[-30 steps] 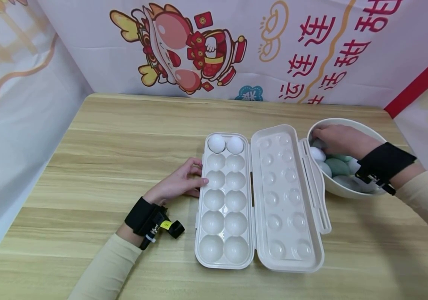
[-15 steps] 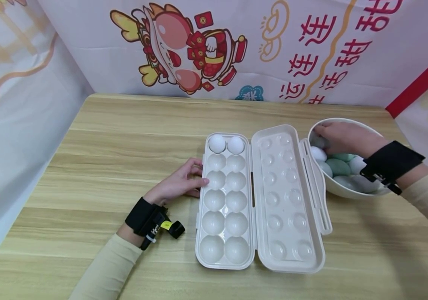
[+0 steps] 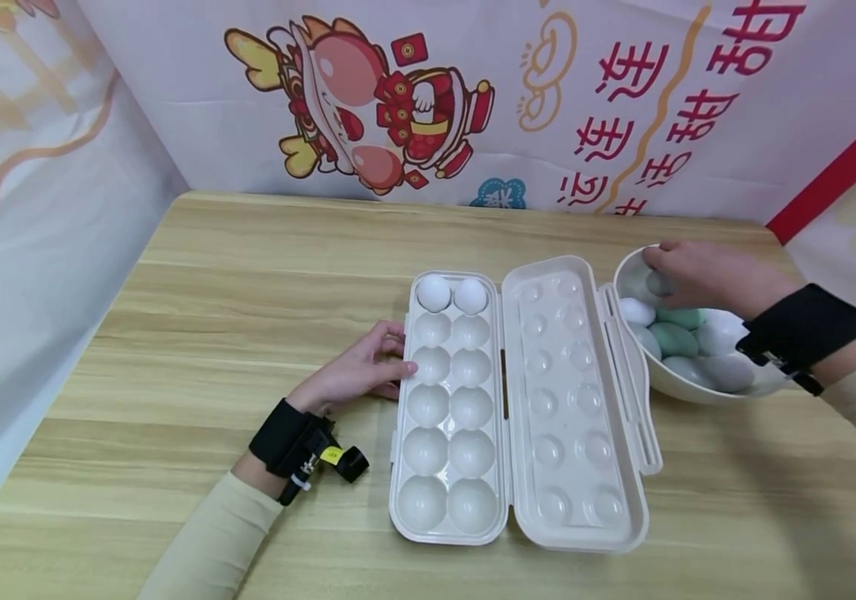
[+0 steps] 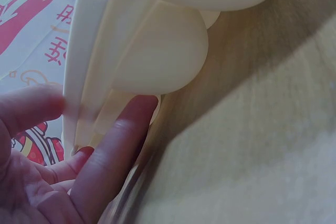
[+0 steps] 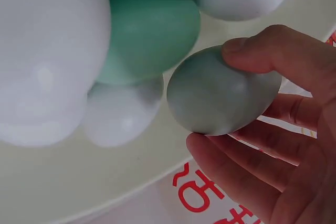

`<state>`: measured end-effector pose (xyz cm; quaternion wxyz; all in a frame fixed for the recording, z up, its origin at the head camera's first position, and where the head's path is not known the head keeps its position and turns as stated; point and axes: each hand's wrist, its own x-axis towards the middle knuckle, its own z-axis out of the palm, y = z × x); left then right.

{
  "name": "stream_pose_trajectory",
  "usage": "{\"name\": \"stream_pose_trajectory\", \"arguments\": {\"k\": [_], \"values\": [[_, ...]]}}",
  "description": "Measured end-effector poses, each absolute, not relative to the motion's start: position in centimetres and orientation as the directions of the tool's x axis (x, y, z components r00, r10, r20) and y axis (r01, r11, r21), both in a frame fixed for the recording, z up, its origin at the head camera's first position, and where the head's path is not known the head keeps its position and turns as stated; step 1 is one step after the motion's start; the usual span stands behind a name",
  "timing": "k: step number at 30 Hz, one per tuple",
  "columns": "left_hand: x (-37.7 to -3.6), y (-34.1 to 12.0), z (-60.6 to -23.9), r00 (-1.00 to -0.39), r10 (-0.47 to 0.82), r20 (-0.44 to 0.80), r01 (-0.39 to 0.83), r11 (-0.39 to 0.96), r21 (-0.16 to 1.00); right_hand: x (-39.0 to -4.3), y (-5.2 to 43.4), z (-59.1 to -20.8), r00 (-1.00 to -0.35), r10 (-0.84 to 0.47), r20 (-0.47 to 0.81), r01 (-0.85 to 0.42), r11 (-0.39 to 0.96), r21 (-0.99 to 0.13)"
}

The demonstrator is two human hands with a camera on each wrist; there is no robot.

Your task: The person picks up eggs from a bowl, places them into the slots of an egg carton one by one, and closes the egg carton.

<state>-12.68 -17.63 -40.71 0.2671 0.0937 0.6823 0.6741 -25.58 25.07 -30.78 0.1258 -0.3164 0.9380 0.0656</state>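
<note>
A white plastic egg box [image 3: 448,450] lies open on the wooden table, with two white eggs [image 3: 470,296] in its far row of cups. My left hand [image 3: 352,367] grips its left edge, thumb at the rim; the left wrist view shows a finger [image 4: 118,145] beneath the rounded cups. At the right, my right hand [image 3: 713,271] is over a white bowl [image 3: 686,390], pinching a grey-green egg [image 5: 223,95] between thumb and fingers. Below that egg, several white, grey and green eggs [image 3: 673,339] fill the bowl.
The box's lid [image 3: 566,400] is folded out to the right, its clasp [image 3: 633,375] close to the bowl. A printed cloth [image 3: 195,100] stands behind the table's back edge. Bare wood [image 3: 247,275] stretches to the left of the box.
My right hand has drawn up and right within the bowl, bringing the grey-green egg away from the others. The left hand keeps its place on the box.
</note>
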Motion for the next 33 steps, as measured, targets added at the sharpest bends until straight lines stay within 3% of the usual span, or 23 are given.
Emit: {"name": "stream_pose_trajectory", "arguments": {"k": [11,33], "values": [[-12.7,-18.0,-40.7,-0.838,0.492,-0.235,-0.222,0.086,0.971,-25.7,24.0,-27.9,-0.782,-0.555,-0.284,-0.609,0.776,0.161],[-12.6,-17.6,-40.9,-0.837,0.496,-0.230,-0.228,0.064,0.971,-26.2,20.0,-25.4,-0.736,-0.657,-0.162,-0.676,0.699,0.232]]}}
